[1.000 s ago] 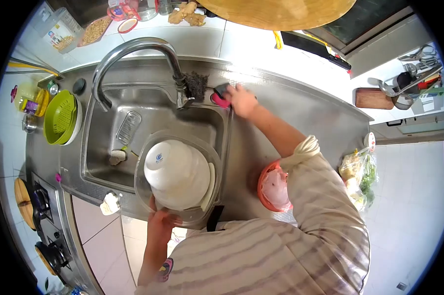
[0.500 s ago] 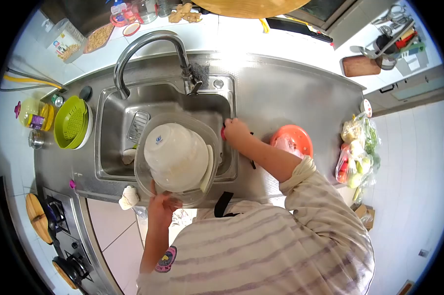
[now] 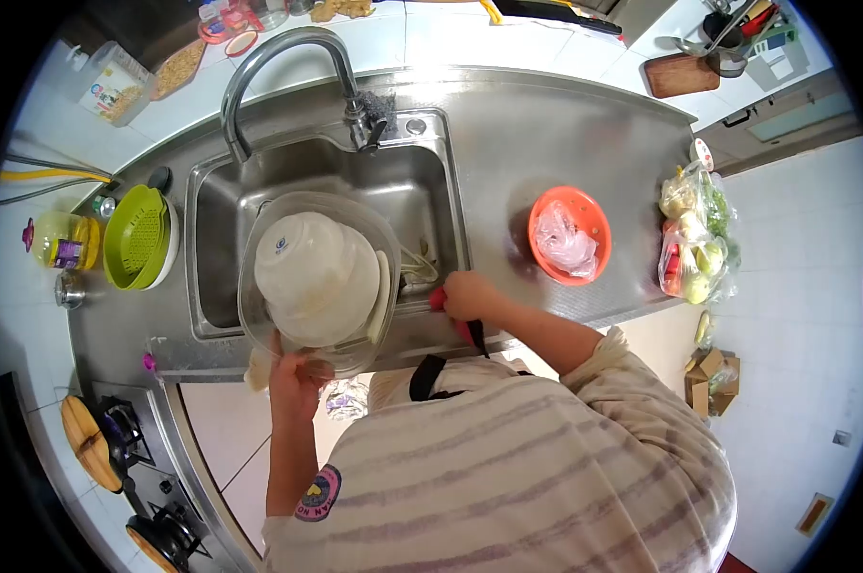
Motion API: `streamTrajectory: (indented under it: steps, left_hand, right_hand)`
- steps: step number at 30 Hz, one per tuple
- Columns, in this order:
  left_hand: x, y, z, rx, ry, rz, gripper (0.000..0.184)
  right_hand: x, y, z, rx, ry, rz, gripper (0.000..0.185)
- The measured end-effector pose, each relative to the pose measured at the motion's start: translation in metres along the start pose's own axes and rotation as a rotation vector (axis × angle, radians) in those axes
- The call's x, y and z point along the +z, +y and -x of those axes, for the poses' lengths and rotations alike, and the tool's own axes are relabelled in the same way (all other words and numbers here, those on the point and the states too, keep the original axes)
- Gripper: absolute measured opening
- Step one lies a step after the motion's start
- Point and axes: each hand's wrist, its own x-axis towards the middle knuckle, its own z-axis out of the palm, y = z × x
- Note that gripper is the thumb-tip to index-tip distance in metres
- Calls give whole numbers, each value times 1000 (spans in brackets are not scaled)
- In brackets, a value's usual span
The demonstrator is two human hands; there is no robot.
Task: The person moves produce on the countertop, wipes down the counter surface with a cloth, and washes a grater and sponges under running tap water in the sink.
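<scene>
Where basin (image 3: pixel 365 219) overlaps sink (image 3: pixel 403 181) — steel counter (image 3: pixel 508 143), tiles (image 3: pixel 470 44)

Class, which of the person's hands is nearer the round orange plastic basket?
Right: the right hand is lower left of the basket in frame; the left hand is farther left, at the clear plastic tub.

Steel counter (image 3: pixel 632 153), white-tiled wall (image 3: pixel 45 334)

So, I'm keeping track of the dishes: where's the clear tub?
In the head view, left of centre, the clear tub is over the near edge of the sink, with the left hand at its near side and a white bowl inside.
</scene>
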Motion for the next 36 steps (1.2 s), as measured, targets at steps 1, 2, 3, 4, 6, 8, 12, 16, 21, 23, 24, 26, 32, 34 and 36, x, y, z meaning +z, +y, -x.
streamTrajectory:
  steps: [1, 2, 3, 4, 6, 8, 12, 16, 21, 23, 24, 26, 32, 34, 36]
  left_hand:
    - [-3, -1, 0, 14, -22, 24, 74]
    - [-5, -3, 2, 27, -42, 52, 77]
    - [-6, -3, 3, 27, -28, 52, 77]
    - [-5, 0, 1, 25, -23, 67, 73]
    - [-9, 7, 4, 25, -6, 64, 70]
    - [-3, 10, -2, 10, 22, -3, 64]
    - [15, 4, -26, -32, -45, 90, 61]
    - [57, -6, -43, -51, -104, 27, 58]
    - [144, -28, -79, -71, -218, -103, 48]
    - [175, -47, -122, -176, -257, -84, 38]
    - [194, -56, -140, -183, -267, -90, 38]
    - [236, -71, -176, -218, -384, -51, 26]
    - [358, -101, -258, -290, -376, -212, 25]
    - [397, -111, -267, -255, -382, -226, 26]
    - [425, -121, -280, -235, -438, -240, 27]
  right_hand:
    - [5, 7, -11, -5, 0, -3, 23]
    - [17, 17, -26, 82, -116, -805, 26]
    - [16, 15, -28, 173, -243, -1606, 29]
    - [15, 17, -27, 163, -261, -1605, 29]
    - [5, 23, -8, 40, -242, -1904, 28]
    - [-24, 30, 33, -55, -179, -1922, 29]
    - [-44, 58, 78, -284, -3, -1826, 36]
    - [-42, 79, 127, -414, 33, -2238, 51]
    - [-17, 124, 172, -467, 172, -2376, 58]
    - [-4, 146, 181, -518, 218, -2423, 57]
    - [6, 156, 182, -516, 235, -2428, 57]
    - [23, 175, 186, -444, 334, -2522, 55]
    - [47, 225, 206, -396, 490, -2589, 49]
    - [54, 242, 212, -375, 540, -2661, 49]
    - [54, 259, 217, -302, 626, -2637, 49]
